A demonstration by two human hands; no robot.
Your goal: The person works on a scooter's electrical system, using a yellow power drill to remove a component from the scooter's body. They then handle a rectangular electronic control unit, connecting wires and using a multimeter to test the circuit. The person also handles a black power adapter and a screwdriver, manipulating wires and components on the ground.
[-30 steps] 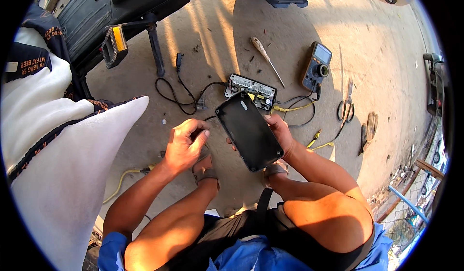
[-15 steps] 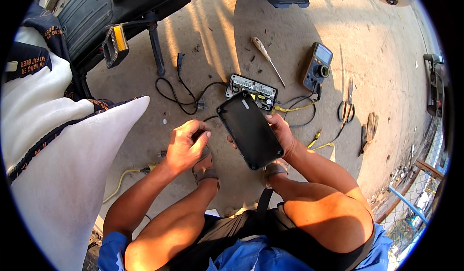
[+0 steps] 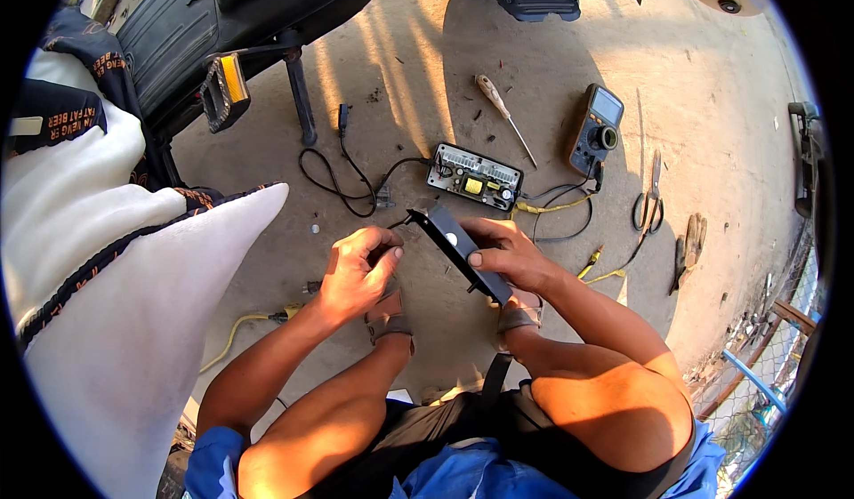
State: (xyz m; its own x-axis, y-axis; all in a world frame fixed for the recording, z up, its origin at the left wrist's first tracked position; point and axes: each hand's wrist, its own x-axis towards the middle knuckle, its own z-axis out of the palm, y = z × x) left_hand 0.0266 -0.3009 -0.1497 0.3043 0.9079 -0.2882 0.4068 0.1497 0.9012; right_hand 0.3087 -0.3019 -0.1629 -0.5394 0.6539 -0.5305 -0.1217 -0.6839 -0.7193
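My right hand [image 3: 511, 254] grips a black plastic case cover [image 3: 458, 250], turned so that its narrow side faces up, with a pale oval spot on that side. To its left my left hand [image 3: 360, 272] is closed, thumb against curled fingers; whatever it may hold is hidden. Beyond the cover an opened charger [image 3: 474, 177] lies on the ground, its circuit board and yellow transformer exposed. A black power cord [image 3: 356, 179] leaves its left end. On its right, a yellow lead [image 3: 551, 204] and dark wires run toward a multimeter [image 3: 594, 130].
A screwdriver [image 3: 507, 121] lies beyond the charger. Scissors [image 3: 654, 201] and pliers [image 3: 689, 254] are on the right. An electric bike [image 3: 258, 28] with a pedal [image 3: 224, 92] stands far left, a white padded cover [image 3: 142, 312] hanging near my left arm. Wire fencing [image 3: 756, 366] borders the right.
My right hand has tilted the black cover from its broad face onto its narrow side, uncovering more of the charger. My left hand stays closed beside it. The view has shifted slightly.
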